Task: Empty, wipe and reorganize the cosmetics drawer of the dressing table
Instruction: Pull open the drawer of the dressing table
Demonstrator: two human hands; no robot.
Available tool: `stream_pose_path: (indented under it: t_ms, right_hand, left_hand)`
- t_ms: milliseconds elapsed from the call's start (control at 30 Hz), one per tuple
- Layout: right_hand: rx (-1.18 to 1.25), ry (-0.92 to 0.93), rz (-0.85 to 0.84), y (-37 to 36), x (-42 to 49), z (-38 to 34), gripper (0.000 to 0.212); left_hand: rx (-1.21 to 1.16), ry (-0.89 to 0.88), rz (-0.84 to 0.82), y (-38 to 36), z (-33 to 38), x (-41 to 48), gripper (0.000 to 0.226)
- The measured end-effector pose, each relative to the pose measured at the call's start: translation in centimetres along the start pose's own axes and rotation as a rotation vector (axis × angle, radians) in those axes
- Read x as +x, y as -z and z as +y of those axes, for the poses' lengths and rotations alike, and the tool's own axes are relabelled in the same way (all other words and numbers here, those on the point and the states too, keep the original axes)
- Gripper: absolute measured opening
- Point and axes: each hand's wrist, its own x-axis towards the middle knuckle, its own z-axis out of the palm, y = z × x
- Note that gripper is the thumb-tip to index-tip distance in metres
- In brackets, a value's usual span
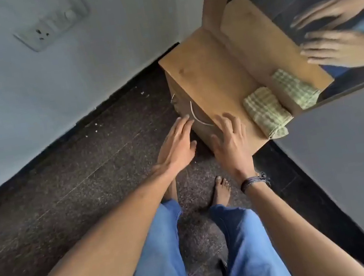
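Seemingly nothing is emptied yet: the left hand (177,143) and right hand (228,139), fingers spread, are reaching to the shut drawer (199,132); a folded cloth (266,115) is lying above it.

Wooden dressing table (203,70) — its drawer (198,110) seemingly shut; a folded green-checked cloth (265,114) lies on top.

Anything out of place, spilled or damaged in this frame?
Only small white specks scattered on the dark floor near the wall, left of the dressing table; they look like crumbs or chipped plaster. The folded checked cloth lies tidily on top; nothing else stands out.
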Motion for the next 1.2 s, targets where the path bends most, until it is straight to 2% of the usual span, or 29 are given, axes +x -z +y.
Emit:
stream_pose_path:
  t_ms: [233,400,600,700,800,933,1133,1200]
  right_hand:
    - [0.058,0.048,0.205,-4.6,0.7,1.9,0.047]
    - [0.113,0.054,0.345,-6.2,0.9,2.7,0.043]
    - [0.133,0.043,0.391,-6.4,0.6,3.0,0.049]
    - [0.202,-0.023,0.409,-5.1,0.2,2.4,0.044]
    - [0.219,-0.050,0.404,-3.6,-1.4,1.2,0.035]
    - [0.124,0.013,0.315,-2.9,-4.7,0.0,0.028]
    - [-0.041,0.025,0.126,-4.6,-8.4,-1.1,0.036]
    - [-0.060,0.024,0.082,-5.6,-9.4,-1.5,0.032]
  left_hand:
    - [0.040,-0.181,0.095,-4.9,-2.9,5.0,0.051]
    - [-0.013,-0.238,0.215,-9.1,-4.1,6.6,0.042]
    - [0.053,-0.298,0.329,-12.0,-5.6,7.8,0.032]
    - [0.028,-0.296,0.340,-11.5,-5.5,7.1,0.032]
    - [-0.049,-0.227,0.349,-10.5,-5.5,5.2,0.027]
    - [-0.105,-0.139,0.331,-9.6,-6.3,1.8,0.026]
    - [-0.102,-0.022,0.317,-8.9,-9.0,-3.1,0.024]
    - [-0.110,0.017,0.309,-8.6,-10.0,-4.5,0.023]
